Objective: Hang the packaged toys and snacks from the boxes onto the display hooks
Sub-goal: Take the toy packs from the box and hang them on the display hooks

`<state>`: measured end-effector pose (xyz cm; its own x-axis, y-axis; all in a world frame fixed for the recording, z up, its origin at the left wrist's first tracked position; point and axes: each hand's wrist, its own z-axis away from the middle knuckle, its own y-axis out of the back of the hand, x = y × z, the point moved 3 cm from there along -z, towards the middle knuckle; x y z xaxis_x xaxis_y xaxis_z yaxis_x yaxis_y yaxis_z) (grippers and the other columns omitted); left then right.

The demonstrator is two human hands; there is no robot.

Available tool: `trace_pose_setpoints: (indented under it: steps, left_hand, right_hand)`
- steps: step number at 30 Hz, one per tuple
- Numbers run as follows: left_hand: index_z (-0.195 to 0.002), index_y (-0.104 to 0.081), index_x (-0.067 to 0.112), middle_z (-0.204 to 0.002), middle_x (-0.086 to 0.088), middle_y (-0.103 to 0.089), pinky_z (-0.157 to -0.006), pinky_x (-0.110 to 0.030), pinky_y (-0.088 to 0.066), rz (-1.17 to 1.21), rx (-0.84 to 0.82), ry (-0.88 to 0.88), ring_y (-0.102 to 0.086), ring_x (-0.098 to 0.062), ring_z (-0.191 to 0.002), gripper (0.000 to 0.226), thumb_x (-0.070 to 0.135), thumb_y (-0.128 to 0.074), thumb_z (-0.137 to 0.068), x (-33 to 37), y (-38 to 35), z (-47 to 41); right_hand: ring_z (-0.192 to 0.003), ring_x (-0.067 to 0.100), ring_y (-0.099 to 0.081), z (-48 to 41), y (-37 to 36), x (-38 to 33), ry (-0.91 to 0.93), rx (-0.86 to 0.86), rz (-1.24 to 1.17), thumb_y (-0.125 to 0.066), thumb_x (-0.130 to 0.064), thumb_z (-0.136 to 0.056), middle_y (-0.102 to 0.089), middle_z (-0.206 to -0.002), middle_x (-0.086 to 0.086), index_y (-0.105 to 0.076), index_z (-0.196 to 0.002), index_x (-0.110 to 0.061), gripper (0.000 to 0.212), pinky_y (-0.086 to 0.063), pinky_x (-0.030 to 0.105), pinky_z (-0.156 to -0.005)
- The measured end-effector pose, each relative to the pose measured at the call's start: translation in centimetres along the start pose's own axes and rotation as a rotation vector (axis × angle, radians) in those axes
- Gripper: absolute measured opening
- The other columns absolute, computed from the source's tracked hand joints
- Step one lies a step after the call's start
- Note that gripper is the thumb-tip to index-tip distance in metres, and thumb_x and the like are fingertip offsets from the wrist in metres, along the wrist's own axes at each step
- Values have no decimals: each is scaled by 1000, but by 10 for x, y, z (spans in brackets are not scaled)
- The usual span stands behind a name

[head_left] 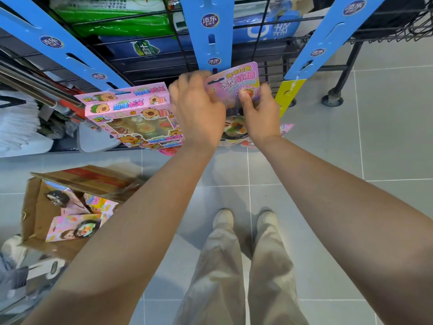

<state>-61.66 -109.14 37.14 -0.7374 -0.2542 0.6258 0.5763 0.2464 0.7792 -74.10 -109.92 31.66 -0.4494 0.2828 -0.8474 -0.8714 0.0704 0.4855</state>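
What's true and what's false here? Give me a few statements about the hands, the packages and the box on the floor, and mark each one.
1. The left hand and right hand both hold the pink candy package against the middle blue strip. True.
2. The cardboard box on the floor is empty. False: it holds more packages.
3. A pink capybara box sits at the lower end of the left blue strip. True.
4. The person wears gloves. False: both hands are bare.
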Motion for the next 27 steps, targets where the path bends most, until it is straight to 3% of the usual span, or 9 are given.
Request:
trace_pose_setpoints:
  steps: [4, 9, 11, 13, 17, 20, 24, 27]
  left_hand:
    - [-122, -52, -1, -122, -17, -54, -104, -41, -39, 226, 60, -108, -48, -29, -121, 44, 1, -42, -79, -24, -1, 14]
    - [-123, -53, 5, -138, -12, -47, -117, -53, -17, 105, 32, -244, -34, -25, -136, 49, -4, -41, -77, -49, 3, 22]
    - [-127, -52, 9, -139, -9, -47, -115, -52, -22, 61, -64, -211, -38, -25, -135, 52, -5, -41, -78, -54, 4, 22]
    - [-128, -51, 8, -138, -9, -48, -112, -48, -29, 53, -121, -190, -42, -25, -131, 51, -6, -44, -79, -59, 7, 24]
    - [-122, -55, 5, -127, -12, -56, -103, -41, -42, 78, -97, -155, -52, -28, -119, 51, -7, -40, -75, -70, 24, 44]
    - [-119, -58, 8, -121, -10, -59, -92, -29, -43, 111, -74, 34, -57, -25, -111, 48, -9, -40, -77, -83, 48, 63]
    - [-115, -60, 9, -98, -8, -63, -89, -36, -49, 228, -108, 318, -62, -26, -96, 50, -3, -31, -76, -119, 77, 89]
    - [-124, -51, 9, -95, -6, -61, -93, -37, -48, 229, -126, 499, -61, -30, -99, 50, -8, -36, -79, -158, 112, 115]
  right_hand:
    - [-84, 18, -55, -3, -7, -2, -23, -48, -20, -51, -31, -95, -60, -94, 4, -51, -106, -1, 32, -46, 28, -74]
    - [-85, 21, -54, -4, -10, 5, -106, -49, -6, -48, -33, -97, -56, -91, 6, -50, -103, -1, 33, -49, 39, -83]
    - [-93, 26, -56, -4, -10, 5, -142, -51, 38, -45, -36, -98, -60, -98, 11, -51, -105, -3, 34, -47, 39, -88]
    - [-110, 29, -56, -4, -11, 3, -205, -82, 154, -41, -40, -98, -60, -117, 15, -51, -117, -2, 43, -42, 34, -90]
    - [-131, 31, -43, 5, -15, 3, -390, -99, 291, -42, -47, -96, -42, -143, 17, -33, -137, 3, 65, -35, 35, -102]
    - [-136, 32, -35, 29, -29, -9, -400, -156, 320, -33, -47, -98, -36, -146, 19, -31, -141, 2, 65, -30, 37, -108]
    - [-133, 32, -41, 74, -62, -27, -397, -277, 299, -41, -64, -88, -37, -147, 17, -30, -143, 2, 86, -34, 36, -107]
    - [-129, 32, -46, 122, -110, -54, -288, -513, 341, -48, -59, -87, -44, -142, 18, -37, -140, 2, 81, -39, 36, -105]
